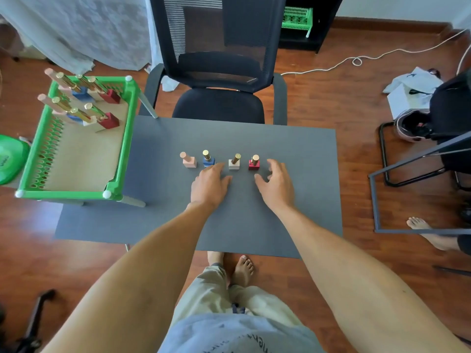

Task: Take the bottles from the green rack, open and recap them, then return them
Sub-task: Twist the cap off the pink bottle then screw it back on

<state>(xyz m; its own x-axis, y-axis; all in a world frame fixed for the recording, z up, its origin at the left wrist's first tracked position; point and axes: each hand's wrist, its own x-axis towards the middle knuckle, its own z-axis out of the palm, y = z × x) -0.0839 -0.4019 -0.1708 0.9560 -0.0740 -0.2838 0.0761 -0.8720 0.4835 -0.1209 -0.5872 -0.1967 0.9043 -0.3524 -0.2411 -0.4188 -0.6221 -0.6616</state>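
Note:
Four small capped bottles stand in a row on the grey table [153, 215]: a pink bottle [189, 160], a blue bottle [208, 159], a white bottle [234, 162] and a red bottle [254, 162]. My left hand [210, 183] lies flat just in front of the blue bottle, fingers apart, holding nothing. My right hand [276, 183] hovers open just right of the red bottle, not touching it. The green rack [122, 149] stands at the table's left, with several more bottles [108, 119] at its far end.
A black office chair [219, 98] stands behind the table. A second green rack [297, 19] sits on a dark shelf at the back. A metal frame [377, 200] and another person's foot [420, 225] are at the right, with a white cable [356, 61] on the floor.

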